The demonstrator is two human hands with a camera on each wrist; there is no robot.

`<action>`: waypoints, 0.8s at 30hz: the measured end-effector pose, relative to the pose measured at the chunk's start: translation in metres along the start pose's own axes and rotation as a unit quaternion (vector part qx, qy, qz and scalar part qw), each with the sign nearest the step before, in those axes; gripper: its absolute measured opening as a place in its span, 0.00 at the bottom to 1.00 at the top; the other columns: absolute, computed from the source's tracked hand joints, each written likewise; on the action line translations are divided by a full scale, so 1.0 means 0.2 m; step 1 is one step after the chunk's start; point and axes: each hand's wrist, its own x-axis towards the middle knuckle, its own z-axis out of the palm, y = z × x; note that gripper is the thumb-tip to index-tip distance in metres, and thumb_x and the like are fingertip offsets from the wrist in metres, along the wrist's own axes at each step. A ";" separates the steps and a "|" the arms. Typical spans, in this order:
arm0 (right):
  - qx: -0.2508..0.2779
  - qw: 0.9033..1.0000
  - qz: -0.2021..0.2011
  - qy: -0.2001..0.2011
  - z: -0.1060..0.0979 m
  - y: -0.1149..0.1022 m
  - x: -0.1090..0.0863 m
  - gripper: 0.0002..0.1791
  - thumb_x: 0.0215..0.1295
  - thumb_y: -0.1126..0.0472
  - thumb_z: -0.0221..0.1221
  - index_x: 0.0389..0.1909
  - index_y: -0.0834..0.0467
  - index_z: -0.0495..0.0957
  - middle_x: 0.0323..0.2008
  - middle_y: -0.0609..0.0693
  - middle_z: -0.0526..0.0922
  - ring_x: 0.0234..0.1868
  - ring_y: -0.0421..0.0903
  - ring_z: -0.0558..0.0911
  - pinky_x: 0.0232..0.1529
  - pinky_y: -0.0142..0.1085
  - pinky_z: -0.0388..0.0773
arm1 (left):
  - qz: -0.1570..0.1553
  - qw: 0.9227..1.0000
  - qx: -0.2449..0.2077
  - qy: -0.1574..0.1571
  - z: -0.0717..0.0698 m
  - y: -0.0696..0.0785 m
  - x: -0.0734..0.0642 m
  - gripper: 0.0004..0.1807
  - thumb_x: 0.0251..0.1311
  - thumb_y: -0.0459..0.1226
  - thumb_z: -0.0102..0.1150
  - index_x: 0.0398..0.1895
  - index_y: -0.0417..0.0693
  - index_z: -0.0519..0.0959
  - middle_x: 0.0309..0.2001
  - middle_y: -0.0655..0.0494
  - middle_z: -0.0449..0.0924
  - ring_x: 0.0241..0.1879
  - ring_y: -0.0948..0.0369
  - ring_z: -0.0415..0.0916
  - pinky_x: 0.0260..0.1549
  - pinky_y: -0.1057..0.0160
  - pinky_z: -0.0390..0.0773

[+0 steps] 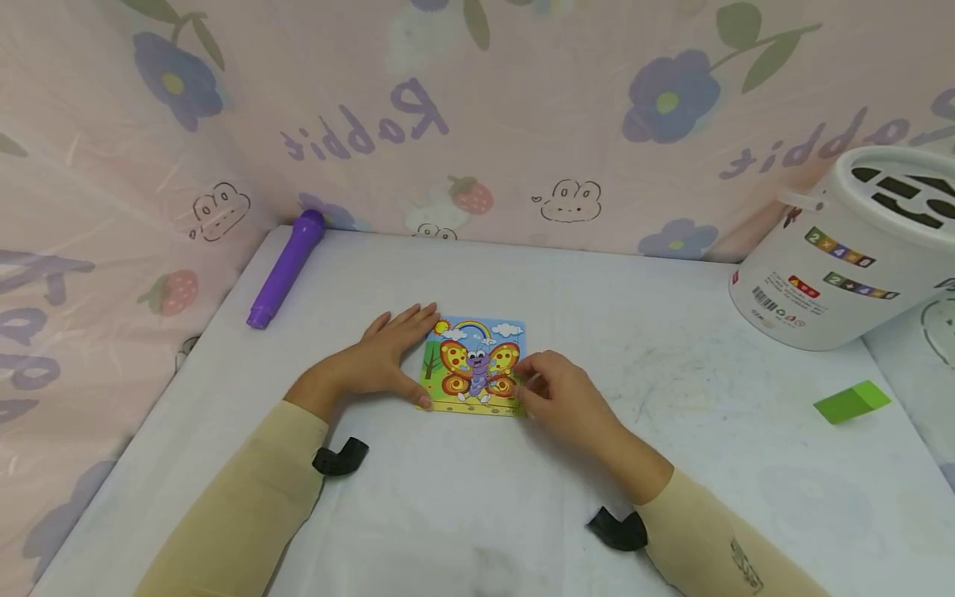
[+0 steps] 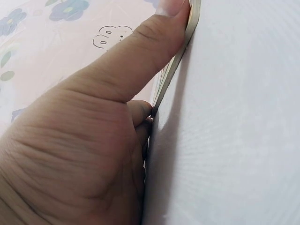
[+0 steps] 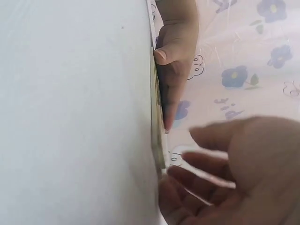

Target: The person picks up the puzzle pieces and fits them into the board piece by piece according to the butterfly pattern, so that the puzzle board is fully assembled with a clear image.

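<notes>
A square board (image 1: 477, 365) with a cartoon butterfly, rainbow and tree lies flat on the white table. Along its left side rests my left hand (image 1: 376, 356), fingers extended and thumb spread toward the lower left corner. The left wrist view shows that thumb (image 2: 154, 42) against the board's edge (image 2: 180, 56). At the board's right edge is my right hand (image 1: 567, 398), its fingers loosely bent. From the right wrist, its fingertips (image 3: 171, 192) appear beside the board's end (image 3: 159, 145), while the thumb (image 3: 211, 133) stands apart from them.
A purple tube-shaped stick (image 1: 287, 269) lies at the back left. At the back right stands a white bucket (image 1: 791, 282) with shaped holes in its lid. A green rectangular piece (image 1: 852, 401) lies near the right edge. Printed curtains (image 1: 507, 124) rise behind the table.
</notes>
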 end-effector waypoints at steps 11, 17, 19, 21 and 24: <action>-0.264 0.943 -0.126 -0.157 0.02 -0.06 -0.12 0.41 0.83 0.44 0.60 0.85 0.62 0.61 0.85 0.55 0.57 0.85 0.59 0.52 0.75 0.62 0.64 | 0.004 1.000 0.011 -0.003 0.01 0.00 0.02 0.78 0.45 0.63 0.86 0.90 0.46 0.46 0.89 0.55 0.37 0.87 0.54 0.29 0.80 0.43 0.24; -0.268 0.942 -0.106 -0.173 0.03 -0.08 -0.13 0.45 0.82 0.38 0.58 0.86 0.61 0.58 0.87 0.55 0.52 0.86 0.59 0.48 0.75 0.64 0.62 | 0.001 1.000 0.011 -0.007 0.01 -0.01 0.02 0.78 0.45 0.65 0.85 0.91 0.47 0.46 0.89 0.57 0.36 0.87 0.54 0.28 0.80 0.43 0.24; -0.256 0.945 -0.101 -0.177 0.03 -0.08 -0.13 0.45 0.82 0.37 0.57 0.87 0.59 0.58 0.87 0.54 0.52 0.86 0.60 0.47 0.75 0.65 0.61 | -0.001 1.000 0.009 -0.008 0.02 -0.02 0.02 0.78 0.45 0.65 0.84 0.91 0.47 0.46 0.89 0.57 0.36 0.87 0.54 0.28 0.80 0.43 0.24; -0.232 0.952 -0.098 -0.173 0.02 -0.08 -0.12 0.44 0.82 0.37 0.57 0.87 0.57 0.59 0.87 0.54 0.53 0.86 0.60 0.48 0.76 0.65 0.60 | -0.003 1.000 0.006 -0.010 0.02 -0.02 0.01 0.78 0.45 0.66 0.84 0.91 0.46 0.46 0.89 0.57 0.35 0.87 0.54 0.28 0.80 0.43 0.24; -0.208 0.962 -0.081 -0.158 -0.04 -0.07 -0.10 0.43 0.81 0.36 0.57 0.87 0.53 0.61 0.87 0.55 0.53 0.85 0.63 0.49 0.75 0.68 0.60 | -0.008 1.000 -0.009 -0.008 0.03 -0.03 0.00 0.77 0.46 0.67 0.83 0.91 0.47 0.46 0.89 0.57 0.35 0.86 0.54 0.28 0.80 0.43 0.24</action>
